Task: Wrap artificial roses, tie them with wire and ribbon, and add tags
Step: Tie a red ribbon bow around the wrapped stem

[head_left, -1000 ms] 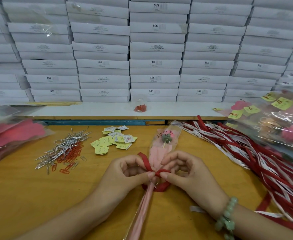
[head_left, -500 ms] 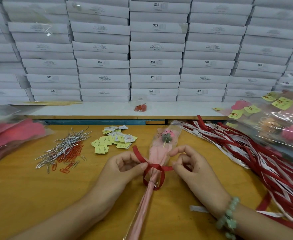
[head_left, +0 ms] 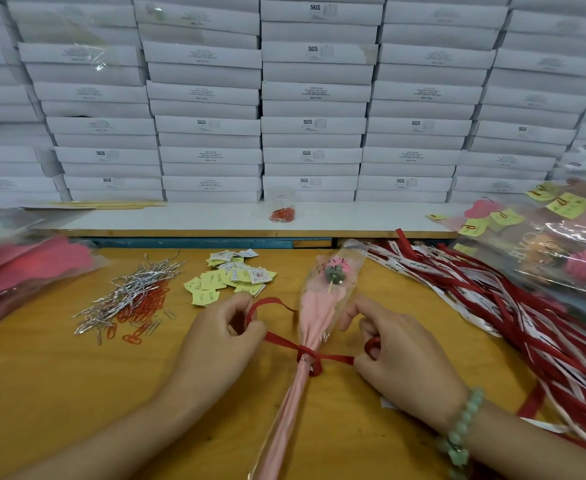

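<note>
Both hands have pulled apart, left hand (head_left: 222, 337) and right hand (head_left: 398, 355) each pinching an end of the red ribbon (head_left: 281, 341), cinching the knot around the wrapped rose (head_left: 322, 306) lying between them on the table (head_left: 42, 393); next probably comes looping the bow, keeping tension even.

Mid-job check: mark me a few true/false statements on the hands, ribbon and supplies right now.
1. Both the left hand and right hand pinch the red ribbon. True.
2. The ribbon is tied around the wrapped rose. True.
3. The loose tag pile lies right of the rose. False: it lies left of it, beside the wire ties.
4. The bead bracelet is on the left wrist. False: it is on the right wrist.
</note>
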A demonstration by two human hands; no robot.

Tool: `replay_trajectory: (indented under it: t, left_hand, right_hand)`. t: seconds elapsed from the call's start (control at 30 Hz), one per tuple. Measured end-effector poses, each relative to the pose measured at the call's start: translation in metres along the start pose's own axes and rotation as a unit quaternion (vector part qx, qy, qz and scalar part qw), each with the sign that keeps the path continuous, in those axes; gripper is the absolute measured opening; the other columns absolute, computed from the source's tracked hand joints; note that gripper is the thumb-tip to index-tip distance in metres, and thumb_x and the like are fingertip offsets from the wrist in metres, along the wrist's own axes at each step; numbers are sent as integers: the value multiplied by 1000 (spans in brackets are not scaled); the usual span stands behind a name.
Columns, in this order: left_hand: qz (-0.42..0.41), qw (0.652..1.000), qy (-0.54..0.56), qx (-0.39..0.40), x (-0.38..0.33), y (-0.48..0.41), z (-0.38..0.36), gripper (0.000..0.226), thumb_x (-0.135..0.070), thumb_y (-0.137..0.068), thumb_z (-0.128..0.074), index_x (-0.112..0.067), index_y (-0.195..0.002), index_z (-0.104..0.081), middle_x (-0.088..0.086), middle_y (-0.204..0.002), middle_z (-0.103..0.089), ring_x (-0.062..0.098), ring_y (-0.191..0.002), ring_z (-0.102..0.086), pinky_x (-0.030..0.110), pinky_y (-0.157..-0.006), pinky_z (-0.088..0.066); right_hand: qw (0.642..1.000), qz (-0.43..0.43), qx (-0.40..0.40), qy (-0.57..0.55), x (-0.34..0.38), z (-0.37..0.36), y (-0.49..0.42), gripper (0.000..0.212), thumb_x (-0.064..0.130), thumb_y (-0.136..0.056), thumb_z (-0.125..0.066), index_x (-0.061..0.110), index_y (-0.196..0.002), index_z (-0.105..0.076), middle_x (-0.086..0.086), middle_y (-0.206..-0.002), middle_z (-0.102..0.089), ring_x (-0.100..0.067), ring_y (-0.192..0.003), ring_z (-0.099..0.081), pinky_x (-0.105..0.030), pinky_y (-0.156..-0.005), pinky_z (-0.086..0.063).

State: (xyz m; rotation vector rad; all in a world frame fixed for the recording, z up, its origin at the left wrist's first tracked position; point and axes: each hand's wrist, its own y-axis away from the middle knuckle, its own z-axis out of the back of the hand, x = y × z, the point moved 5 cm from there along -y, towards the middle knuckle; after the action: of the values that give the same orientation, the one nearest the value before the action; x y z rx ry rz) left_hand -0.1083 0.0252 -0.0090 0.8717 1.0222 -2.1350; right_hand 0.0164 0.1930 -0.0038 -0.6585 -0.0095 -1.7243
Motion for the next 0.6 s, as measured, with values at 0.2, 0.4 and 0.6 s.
replay_trajectory:
  t: [0.2,0.4,0.6]
  left_hand:
    - [-79,978,-190,33,-10,4,-1,13,-28,-75,-49,-29,-68,-38,-8,-68,-44,11,-63,-41,24,-52,-29]
    - [-166,968,-180,57,-17,7,-5,53,-9,-75,-49,-32,-123,-46,-19,-130,-43,-3,-126,-34,15,-108,-24]
    - [-230,921,-276,151,-20,15,-24,23,-54,-88,-39,-35,-81,-51,-22,-80,-47,0,-86,-41,20,-84,-32]
  right_hand:
    - [1000,2,11,14,1,-1,1,44,5,-72,-57,41,-96,-48,10,-64,-45,-5,-70,-50,-15,-60,-31]
    - [997,57,-46,-4,11,6,5,33,28,-80,-62,42,-105,-47,30,-103,-46,8,-110,-41,-17,-96,-27]
    - [997,67,-4,28,14,1,5,2,38,-82,-56,37,-84,-56,23,-83,-58,2,-92,-50,-25,-93,-33]
